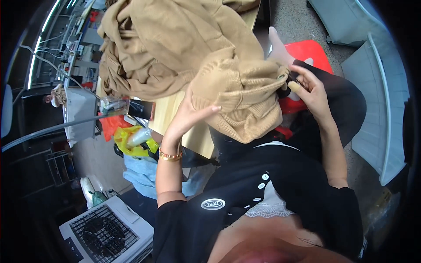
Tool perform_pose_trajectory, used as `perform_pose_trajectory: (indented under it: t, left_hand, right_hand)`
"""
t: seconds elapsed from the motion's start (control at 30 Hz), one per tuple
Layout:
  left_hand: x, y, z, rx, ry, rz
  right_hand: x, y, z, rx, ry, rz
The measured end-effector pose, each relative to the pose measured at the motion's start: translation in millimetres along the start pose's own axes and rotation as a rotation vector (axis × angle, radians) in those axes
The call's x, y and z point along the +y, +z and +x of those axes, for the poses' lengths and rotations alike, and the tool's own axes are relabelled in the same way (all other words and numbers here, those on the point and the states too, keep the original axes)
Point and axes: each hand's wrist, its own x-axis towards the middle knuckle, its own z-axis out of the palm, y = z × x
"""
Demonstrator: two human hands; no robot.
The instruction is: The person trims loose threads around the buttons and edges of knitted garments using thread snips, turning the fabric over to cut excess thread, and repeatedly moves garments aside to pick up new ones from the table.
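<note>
A tan knitted garment (184,48) lies heaped on a wooden table (169,111), its ribbed hem (245,105) pulled toward me over the table edge. My left hand (188,116), with a gold bracelet on the wrist, grips the hem from below with the thumb on top. My right hand (309,87) pinches a small dark tool (293,79) against the hem's right edge. The tool's tip is hidden by fabric and fingers, so I cannot tell what kind it is.
A red stool (309,50) stands behind my right hand. Left of the table lie yellow (131,140) and orange (113,125) bags and light-blue cloth (140,173). A white fan unit (105,228) sits lower left. Another person (55,97) is far left.
</note>
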Motion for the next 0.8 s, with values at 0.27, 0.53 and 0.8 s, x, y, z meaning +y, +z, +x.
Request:
perform_pose_trajectory:
  t: [0.27,0.53,0.8]
  left_hand:
    - [52.9,14.4,-12.5,0.082,0.251,0.573]
    - [179.8,86.9,-10.1,-0.106,1.225,0.864]
    - [197.5,143.9,29.0,-0.334,1.663,0.57]
  right_hand:
    - [35.1,-43.1,-11.5,0.168,-0.031,0.049]
    - [20.9,-81.7,-15.5,0.396,-0.083,0.106]
    - [-6.9,-115.7,-30.8,0.534,-0.044,0.451]
